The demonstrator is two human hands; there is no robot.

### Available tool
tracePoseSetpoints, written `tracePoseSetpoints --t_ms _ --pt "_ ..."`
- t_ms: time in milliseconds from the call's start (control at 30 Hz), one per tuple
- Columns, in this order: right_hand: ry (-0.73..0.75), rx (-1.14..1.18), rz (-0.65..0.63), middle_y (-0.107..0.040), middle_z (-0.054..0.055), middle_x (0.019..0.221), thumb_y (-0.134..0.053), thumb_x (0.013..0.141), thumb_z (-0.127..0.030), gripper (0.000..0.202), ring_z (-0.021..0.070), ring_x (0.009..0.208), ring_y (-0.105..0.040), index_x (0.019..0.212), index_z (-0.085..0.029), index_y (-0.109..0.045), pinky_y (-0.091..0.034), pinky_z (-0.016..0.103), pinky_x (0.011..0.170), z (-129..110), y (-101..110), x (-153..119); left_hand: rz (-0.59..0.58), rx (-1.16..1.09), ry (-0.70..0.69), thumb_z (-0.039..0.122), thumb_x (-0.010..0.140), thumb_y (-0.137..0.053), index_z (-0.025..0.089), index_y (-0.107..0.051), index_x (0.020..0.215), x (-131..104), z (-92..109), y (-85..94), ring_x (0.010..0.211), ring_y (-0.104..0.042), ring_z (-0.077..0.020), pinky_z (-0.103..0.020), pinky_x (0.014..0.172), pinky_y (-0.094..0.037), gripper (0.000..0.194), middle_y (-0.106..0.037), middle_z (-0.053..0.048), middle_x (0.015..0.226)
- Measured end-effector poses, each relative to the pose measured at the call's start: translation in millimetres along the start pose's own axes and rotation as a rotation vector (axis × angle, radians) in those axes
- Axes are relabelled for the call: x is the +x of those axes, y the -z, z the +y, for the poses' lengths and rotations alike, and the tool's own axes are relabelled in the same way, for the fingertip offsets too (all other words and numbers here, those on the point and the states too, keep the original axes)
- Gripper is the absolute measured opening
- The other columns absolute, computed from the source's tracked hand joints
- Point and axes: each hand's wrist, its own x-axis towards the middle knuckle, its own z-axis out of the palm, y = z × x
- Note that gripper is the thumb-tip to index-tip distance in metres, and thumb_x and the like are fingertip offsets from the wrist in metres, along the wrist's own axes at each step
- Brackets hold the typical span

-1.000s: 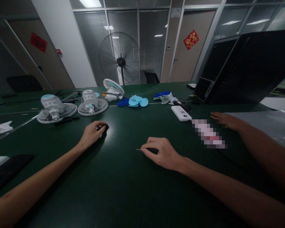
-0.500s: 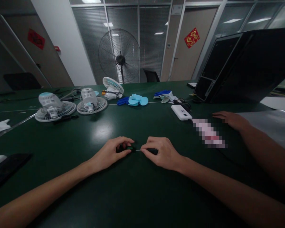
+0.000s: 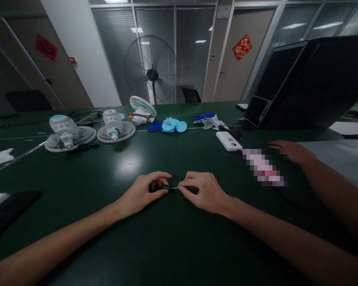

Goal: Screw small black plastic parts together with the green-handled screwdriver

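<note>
Tool (image 3: 193, 190) right of left hand (image 3: 139, 193); desk fans (image 3: 113, 128) behind on table (image 3: 173, 246).

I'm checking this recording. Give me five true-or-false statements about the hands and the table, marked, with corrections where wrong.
1. The right hand holds a dark-handled tool. True.
2. The left hand lies flat and holds nothing. False: its fingers curl around a small dark piece with green on it.
3. The tool points away from the left hand. False: its thin metal shaft points toward it.
4. Another person's hand shows at the right. True.
5. A light-blue fan blade lies beyond both working hands. True.
</note>
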Motion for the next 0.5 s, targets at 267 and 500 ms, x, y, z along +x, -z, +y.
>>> tracePoseSetpoints --t_ms 267,500 --pt "0.073 0.029 0.005 -0.071 0.004 0.095 -0.063 0.104 -0.027 0.018 0.0149 0.077 -0.064 0.106 -0.022 -0.081 -0.047 0.028 0.069 -5.0 -2.4 3.5 -0.028 -0.002 -0.037 0.035 0.096 -0.071 0.03 -0.061 0.139 -2.8 8.5 -4.7 0.098 -0.069 -0.0199 -0.033 0.081 -0.053 0.044 -0.074 -0.002 0.11" --pt "-0.008 0.145 0.095 -0.072 0.003 0.097 -0.063 0.105 -0.027 0.019 0.0143 0.078 -0.065 0.11 -0.021 -0.08 -0.049 0.027 0.068 -2.8 0.1 1.2 -0.045 0.061 -0.095 0.034 0.1 -0.067 0.032 -0.057 0.144 -5.6 2.8 -6.3 0.104 -0.068 -0.0207 -0.034 0.084 -0.055 0.045 -0.072 -0.003 0.12"
